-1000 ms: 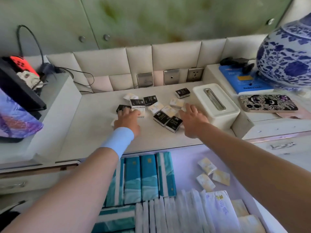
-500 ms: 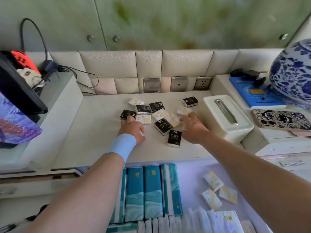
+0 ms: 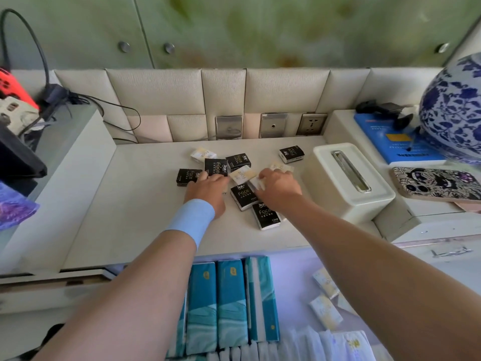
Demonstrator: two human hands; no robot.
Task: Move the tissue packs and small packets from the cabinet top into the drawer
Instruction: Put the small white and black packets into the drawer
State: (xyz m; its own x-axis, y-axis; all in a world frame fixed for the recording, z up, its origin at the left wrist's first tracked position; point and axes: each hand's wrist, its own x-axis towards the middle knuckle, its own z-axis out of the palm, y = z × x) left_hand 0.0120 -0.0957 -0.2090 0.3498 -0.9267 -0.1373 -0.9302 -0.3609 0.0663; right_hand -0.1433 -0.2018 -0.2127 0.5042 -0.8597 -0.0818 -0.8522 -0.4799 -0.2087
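Pocket tissue packets [image 3: 238, 162] clustered mid tabletop [image 3: 135, 204]. Left hand [image 3: 208, 188] on the cluster's 9 o'clock side, right hand [image 3: 278, 188] on its 3 o'clock side. Tissue box [image 3: 346, 183] at 3 o'clock, phone [image 3: 437, 183] beyond it on a raised shelf [image 3: 426, 212]. Wall sockets [image 3: 311, 124] at 12. Open drawer [image 3: 294, 269] at 6: tissue packs [image 3: 230, 306] in a row, small packets [image 3: 325, 311] at their 3 o'clock.

Shiny wraps on a dull bench
The bench [image 3: 145, 204] looks smooth and matt. The black packets [image 3: 266, 215] and pale packets [image 3: 243, 174] wear shiny plastic wrap, like the teal tissue packs [image 3: 230, 306]. The tissue box [image 3: 338, 194] is smooth white plastic with a shiny metal slot. The wall pads [image 3: 156, 92] look like rough cloth, and the socket plates [image 3: 273, 125] are shiny metal.
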